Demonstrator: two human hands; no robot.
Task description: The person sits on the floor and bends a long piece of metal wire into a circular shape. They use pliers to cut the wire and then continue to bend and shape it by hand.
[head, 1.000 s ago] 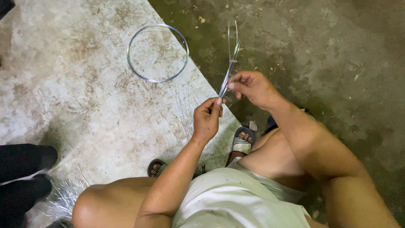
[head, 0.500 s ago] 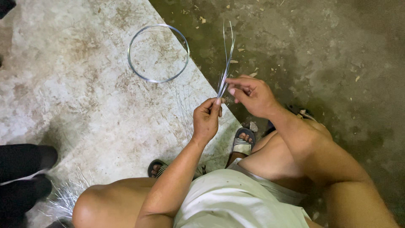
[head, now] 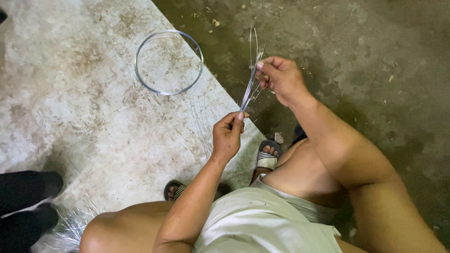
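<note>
I hold a thin bundle of silvery wire strands [head: 249, 86] between both hands, above the floor. My left hand [head: 228, 136] pinches the lower end of the bundle. My right hand [head: 280, 78] grips the strands higher up, and their loose tips fan out above it. A coiled ring of grey wire [head: 168, 62] lies flat on the pale concrete slab [head: 70, 103], up and left of my hands.
More loose wire strands [head: 204, 122] lie scattered on the slab near my left hand, and another pile [head: 75, 225] sits by my knee. My sandalled feet [head: 268, 157] rest at the slab's edge. Another person's dark shoes [head: 28, 206] stand at the lower left. Dark floor [head: 365, 51] lies to the right.
My right hand has slid up and away from my left along the strands, widening the gap between the hands. The wire ring has not moved.
</note>
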